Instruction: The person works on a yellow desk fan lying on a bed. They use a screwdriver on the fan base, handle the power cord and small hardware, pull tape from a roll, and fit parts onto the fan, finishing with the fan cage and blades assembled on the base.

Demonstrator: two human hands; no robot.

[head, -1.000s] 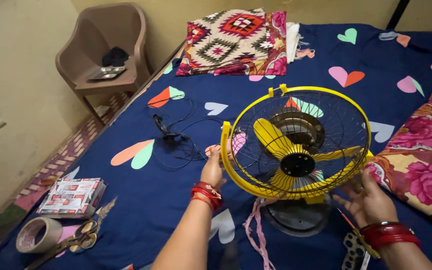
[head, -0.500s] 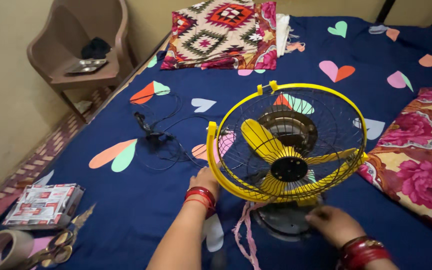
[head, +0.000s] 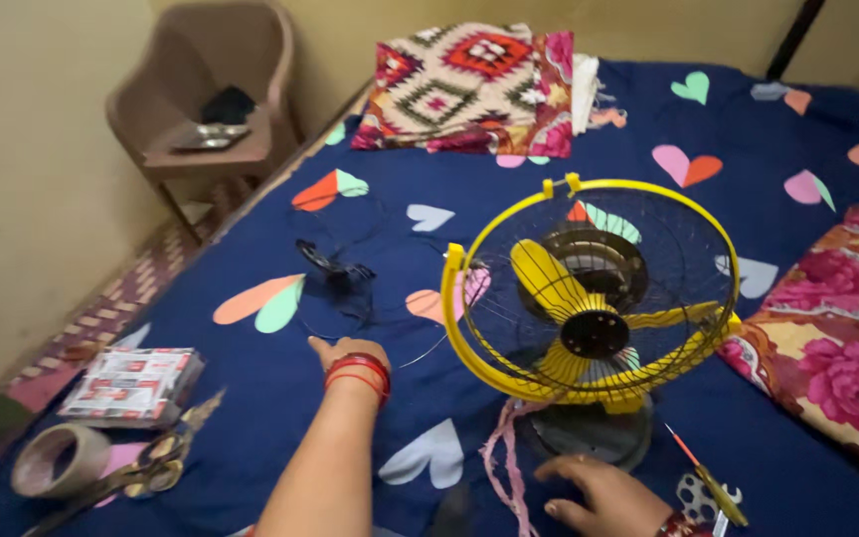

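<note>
Head view: yellow table fan [head: 594, 298] upright on the blue heart-print bedsheet [head: 251, 398], leaning slightly. Left hand [head: 345, 353] open, flat on the sheet beside the black power cord [head: 335, 273], well apart from the cage. Right hand [head: 594, 492] open, fingers spread at the round base [head: 589, 438], gripping nothing. Best steadied at the base before touching the cage; pink string [head: 504, 467] and screwdriver [head: 708, 477] lying close, easy to snag.

Fan [head: 594, 298] w/ glossy yellow plastic blades, thin wire guard; bedsheet [head: 449, 438] matt cloth.
</note>
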